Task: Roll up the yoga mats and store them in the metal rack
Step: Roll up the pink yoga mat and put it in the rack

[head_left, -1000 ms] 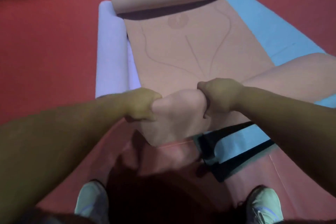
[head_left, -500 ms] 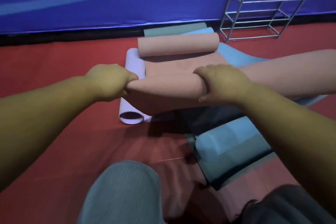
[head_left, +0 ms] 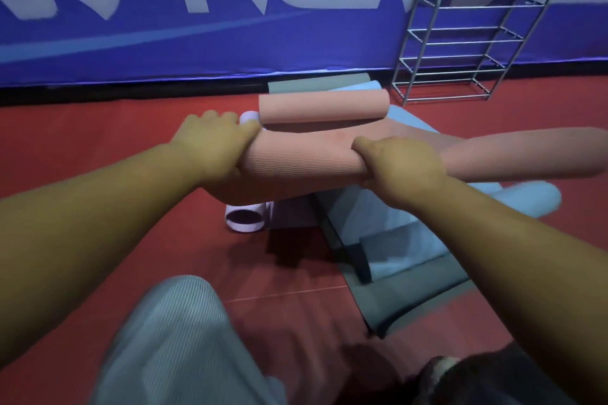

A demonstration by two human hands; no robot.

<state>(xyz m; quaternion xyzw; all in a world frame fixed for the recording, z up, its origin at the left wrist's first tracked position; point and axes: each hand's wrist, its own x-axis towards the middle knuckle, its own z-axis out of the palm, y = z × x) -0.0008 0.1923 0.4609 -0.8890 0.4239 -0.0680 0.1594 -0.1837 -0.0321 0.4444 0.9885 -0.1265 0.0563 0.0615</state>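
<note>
A blue wall banner with large white lettering (head_left: 230, 26) is seen across the whole far side of the scene, above a red padded floor (head_left: 82, 128) that fills the rest of the view. At the far right edge of the floor, against the banner, an upright metal wire rack with four open tiers (head_left: 460, 43) is set; nothing is seen on its shelves.

A light-blue yoga mat (head_left: 411, 233) is spread on the floor right of the middle, with a dark grey mat (head_left: 411, 299) under its near edge and a loose curl at its right end. On top of it a pink yoga mat with a ribbed surface (head_left: 296, 161) is lifted off the floor; its near end is rolled into a thick tube and its far end is rolled into a second tube (head_left: 320, 107) lying nearer the banner. A long pink roll is seen running off to the right edge of the view.

A lilac rolled mat (head_left: 245, 222) is laid just left of the pink one, its open end turned toward the camera.

The near pink roll is gripped at its left end by the left hand (head_left: 214, 145), fingers curled over the top. Its right part is gripped by the right hand (head_left: 401, 168), thumb laid along the roll and fingers wrapped beneath.

A grey ribbed trouser knee (head_left: 171, 332) is visible at the near edge.
</note>
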